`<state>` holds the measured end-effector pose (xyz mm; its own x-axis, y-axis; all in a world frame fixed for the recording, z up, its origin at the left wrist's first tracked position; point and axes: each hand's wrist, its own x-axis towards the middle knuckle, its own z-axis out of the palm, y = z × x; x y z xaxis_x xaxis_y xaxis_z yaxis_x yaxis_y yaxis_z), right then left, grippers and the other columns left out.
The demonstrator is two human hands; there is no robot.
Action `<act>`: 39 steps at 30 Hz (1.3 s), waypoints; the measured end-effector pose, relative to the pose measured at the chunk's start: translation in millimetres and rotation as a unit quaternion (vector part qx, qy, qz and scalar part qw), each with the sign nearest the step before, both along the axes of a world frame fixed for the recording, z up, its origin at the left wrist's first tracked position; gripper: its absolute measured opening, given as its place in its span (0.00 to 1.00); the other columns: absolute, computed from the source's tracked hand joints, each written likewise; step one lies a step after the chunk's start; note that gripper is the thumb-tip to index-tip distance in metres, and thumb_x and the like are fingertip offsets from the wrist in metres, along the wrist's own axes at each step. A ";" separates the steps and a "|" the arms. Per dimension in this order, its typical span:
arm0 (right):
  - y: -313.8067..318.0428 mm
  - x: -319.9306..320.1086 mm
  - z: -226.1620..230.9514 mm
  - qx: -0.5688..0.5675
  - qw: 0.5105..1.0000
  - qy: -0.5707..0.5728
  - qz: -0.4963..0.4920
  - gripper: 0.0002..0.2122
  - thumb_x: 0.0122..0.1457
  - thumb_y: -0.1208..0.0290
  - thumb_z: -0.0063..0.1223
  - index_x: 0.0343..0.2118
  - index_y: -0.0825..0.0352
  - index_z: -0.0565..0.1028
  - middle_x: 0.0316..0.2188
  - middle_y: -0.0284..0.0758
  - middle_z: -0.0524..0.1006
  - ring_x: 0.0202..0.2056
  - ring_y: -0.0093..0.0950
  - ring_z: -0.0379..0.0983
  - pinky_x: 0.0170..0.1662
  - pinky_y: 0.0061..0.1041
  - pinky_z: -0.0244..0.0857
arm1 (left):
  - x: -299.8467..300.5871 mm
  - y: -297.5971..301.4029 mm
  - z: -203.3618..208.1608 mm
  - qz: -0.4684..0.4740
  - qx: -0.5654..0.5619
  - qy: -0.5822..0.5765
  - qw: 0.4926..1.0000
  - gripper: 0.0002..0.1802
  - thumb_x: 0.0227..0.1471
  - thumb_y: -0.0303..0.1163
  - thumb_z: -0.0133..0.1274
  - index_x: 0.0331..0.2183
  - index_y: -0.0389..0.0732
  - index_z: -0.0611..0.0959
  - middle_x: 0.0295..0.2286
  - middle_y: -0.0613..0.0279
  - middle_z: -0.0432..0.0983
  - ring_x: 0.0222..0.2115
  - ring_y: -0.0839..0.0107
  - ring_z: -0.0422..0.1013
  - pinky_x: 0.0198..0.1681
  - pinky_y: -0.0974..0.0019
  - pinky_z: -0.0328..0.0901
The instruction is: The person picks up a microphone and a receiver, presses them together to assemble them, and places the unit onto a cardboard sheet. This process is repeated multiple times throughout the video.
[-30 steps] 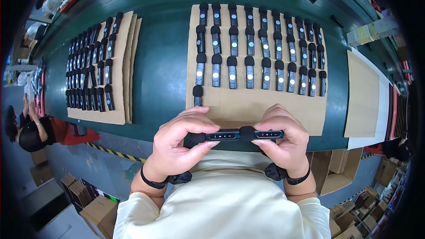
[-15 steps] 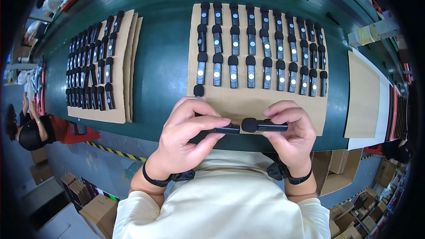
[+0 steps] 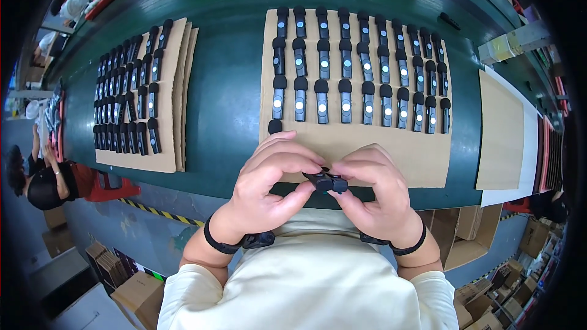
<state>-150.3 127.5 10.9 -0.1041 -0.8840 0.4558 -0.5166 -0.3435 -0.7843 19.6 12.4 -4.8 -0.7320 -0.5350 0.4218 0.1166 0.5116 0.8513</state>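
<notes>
My left hand [image 3: 273, 173] pinches a small black clip-on microphone [image 3: 318, 181] between thumb and fingertips. My right hand [image 3: 380, 190] grips a second one [image 3: 339, 184] in the same way. Both are seen nearly end on, side by side and apparently touching, over the table's near edge; most of their length is hidden. Just beyond my left fingers, the foam tip of another microphone [image 3: 275, 126] shows on a cardboard sheet [image 3: 391, 153]. Farther up that sheet, several rows of upright black microphones with foam tips lie, most with a lit round spot, such as this one [image 3: 321, 101].
To the left, stacked cardboard sheets [image 3: 174, 95] bear more rows of microphones. Two loose black pieces lie at the far right of the green table [image 3: 226, 85], one being this dark stick [image 3: 449, 21]. A bare cardboard piece [image 3: 501, 131] lies right. Another person [image 3: 46, 183] sits far left.
My hands have come closer together, the right moving left. The two microphones have turned from lengthwise to end on and now meet side by side.
</notes>
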 end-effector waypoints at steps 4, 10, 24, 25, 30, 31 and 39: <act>1.3 1.7 -7.6 -0.021 1.000 -0.013 0.005 0.17 0.44 0.87 0.61 0.39 0.71 0.73 0.32 0.41 0.77 0.31 0.35 0.74 0.36 0.30 0.68 | 4.2 -4.6 0.5 -0.024 -0.083 -0.009 0.996 0.17 0.38 0.18 0.60 0.36 0.37 0.81 0.34 0.57 0.80 0.35 0.61 0.76 0.54 0.47 0.62; 7.4 -1.1 -16.8 0.032 0.999 -0.002 -0.012 0.17 0.44 0.87 0.61 0.39 0.69 0.72 0.33 0.41 0.77 0.32 0.37 0.75 0.37 0.33 0.69 | 14.1 -3.1 -10.4 0.023 -0.146 -0.045 0.988 0.18 0.38 0.18 0.60 0.38 0.37 0.81 0.33 0.55 0.80 0.35 0.60 0.76 0.52 0.48 0.64; 10.0 7.7 -40.6 0.011 0.965 0.262 -0.027 0.11 0.42 0.79 0.62 0.32 0.66 0.75 0.40 0.36 0.76 0.42 0.37 0.73 0.41 0.34 0.67 | 17.5 3.8 -25.7 0.015 -0.387 -0.133 0.912 0.07 0.42 0.27 0.56 0.30 0.42 0.83 0.37 0.60 0.79 0.41 0.63 0.74 0.53 0.52 0.63; 10.1 8.9 -41.4 0.019 0.962 0.270 -0.027 0.11 0.42 0.79 0.61 0.31 0.65 0.76 0.40 0.36 0.75 0.43 0.37 0.73 0.42 0.33 0.67 | 18.0 3.9 -27.5 0.011 -0.396 -0.137 0.908 0.06 0.43 0.28 0.55 0.29 0.42 0.83 0.37 0.61 0.78 0.42 0.64 0.74 0.54 0.53 0.63; 5.1 9.6 -40.7 0.034 0.962 0.268 -0.031 0.11 0.43 0.78 0.61 0.33 0.64 0.77 0.41 0.35 0.75 0.43 0.36 0.72 0.43 0.33 0.66 | 17.1 0.1 -29.1 0.016 -0.389 -0.145 0.910 0.08 0.42 0.28 0.56 0.30 0.43 0.83 0.38 0.61 0.78 0.43 0.64 0.73 0.54 0.52 0.62; 3.0 9.0 -41.3 0.036 0.961 0.272 -0.035 0.11 0.44 0.77 0.61 0.33 0.64 0.77 0.41 0.35 0.75 0.43 0.36 0.72 0.43 0.33 0.66 | 15.8 -1.4 -29.2 0.022 -0.381 -0.148 0.912 0.08 0.43 0.28 0.56 0.31 0.43 0.83 0.38 0.61 0.77 0.43 0.64 0.73 0.54 0.52 0.62; -2.2 5.5 -42.0 0.040 0.952 0.296 -0.061 0.12 0.46 0.75 0.61 0.36 0.64 0.77 0.43 0.35 0.74 0.44 0.35 0.72 0.44 0.32 0.66 | 9.8 -8.6 -28.9 0.018 -0.356 -0.139 0.924 0.08 0.43 0.27 0.56 0.31 0.43 0.83 0.40 0.60 0.77 0.44 0.63 0.72 0.54 0.51 0.62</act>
